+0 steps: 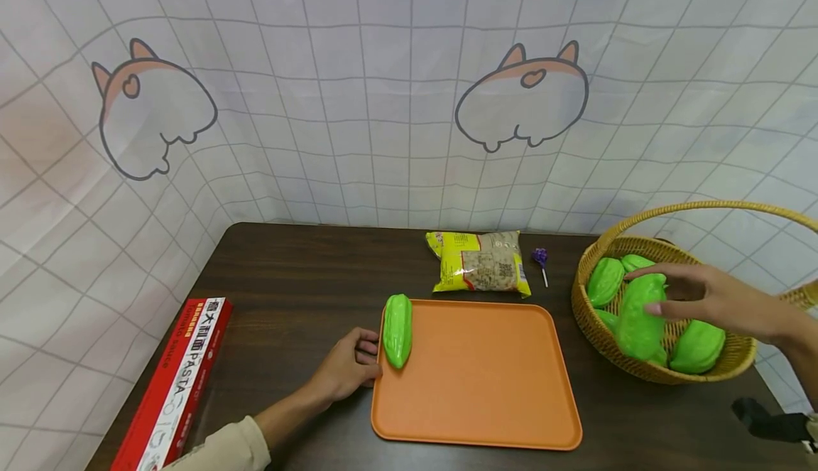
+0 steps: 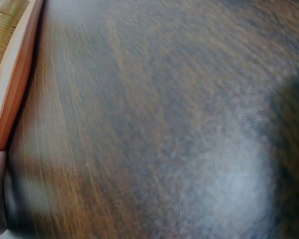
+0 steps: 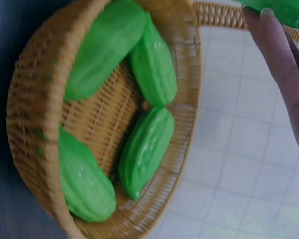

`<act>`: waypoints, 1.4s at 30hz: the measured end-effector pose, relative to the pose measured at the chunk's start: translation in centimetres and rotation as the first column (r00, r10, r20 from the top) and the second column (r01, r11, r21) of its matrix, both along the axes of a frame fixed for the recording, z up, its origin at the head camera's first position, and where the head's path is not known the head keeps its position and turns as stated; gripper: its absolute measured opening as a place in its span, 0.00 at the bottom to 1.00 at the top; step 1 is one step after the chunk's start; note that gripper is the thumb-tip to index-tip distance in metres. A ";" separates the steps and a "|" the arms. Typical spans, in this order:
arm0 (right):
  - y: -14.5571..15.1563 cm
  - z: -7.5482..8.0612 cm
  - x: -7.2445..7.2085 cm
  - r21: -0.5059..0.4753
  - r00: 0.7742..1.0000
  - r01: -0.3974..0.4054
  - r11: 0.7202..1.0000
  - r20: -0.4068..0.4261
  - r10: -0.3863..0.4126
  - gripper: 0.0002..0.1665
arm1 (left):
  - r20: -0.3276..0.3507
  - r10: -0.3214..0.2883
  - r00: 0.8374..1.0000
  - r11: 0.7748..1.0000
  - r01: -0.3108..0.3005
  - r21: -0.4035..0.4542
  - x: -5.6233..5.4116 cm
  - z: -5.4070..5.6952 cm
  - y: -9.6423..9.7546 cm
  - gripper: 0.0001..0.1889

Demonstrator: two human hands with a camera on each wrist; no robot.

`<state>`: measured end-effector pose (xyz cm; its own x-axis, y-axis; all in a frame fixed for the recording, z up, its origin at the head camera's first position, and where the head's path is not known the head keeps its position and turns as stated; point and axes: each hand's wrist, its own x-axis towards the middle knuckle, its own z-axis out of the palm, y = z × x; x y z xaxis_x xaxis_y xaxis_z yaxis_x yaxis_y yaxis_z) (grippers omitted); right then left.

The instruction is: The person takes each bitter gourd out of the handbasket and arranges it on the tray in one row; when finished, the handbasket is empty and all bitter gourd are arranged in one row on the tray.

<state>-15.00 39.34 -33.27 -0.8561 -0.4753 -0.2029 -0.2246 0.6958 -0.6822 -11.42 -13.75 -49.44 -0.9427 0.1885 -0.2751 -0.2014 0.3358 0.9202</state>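
In the head view my right hand (image 1: 718, 300) holds a bumpy green bitter melon (image 1: 641, 318) between thumb and fingers over the wicker basket (image 1: 591, 325). The right wrist view catches only the end of this melon (image 3: 284, 11) at the top corner, beside a finger. Several more bitter melons (image 3: 147, 149) lie inside the basket. My left hand (image 1: 348, 366) grips the left edge of the orange tray (image 1: 479, 379), its fingers bent at the rim. Along that same edge, a slimmer bitter melon (image 1: 397, 331) lies lengthwise on the tray.
Behind the tray lies a yellow bag (image 1: 479, 263) with clear sides, and a purple lollipop (image 1: 540, 258) beside it. A red pasta box (image 1: 172, 386) stretches along the table's left edge. The basket's tall handle (image 1: 703, 206) arches above its rim.
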 end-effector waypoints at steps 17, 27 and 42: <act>-4.5 -1.6 1.2 -0.232 0.996 -0.081 0.969 -0.044 0.072 0.25 | 0.002 0.019 1.000 1.000 -0.019 0.007 0.0 -0.1 0.0 0.31; -8.3 -4.1 0.5 -0.343 0.993 -0.099 0.934 0.027 0.115 0.22 | 0.000 0.010 1.000 1.000 -0.010 0.009 -0.1 -0.2 0.0 0.31; -12.9 -6.7 -0.4 -0.404 0.972 -0.173 0.898 0.074 0.221 0.25 | -0.007 0.042 0.999 0.999 -0.042 0.000 0.2 0.0 0.2 0.31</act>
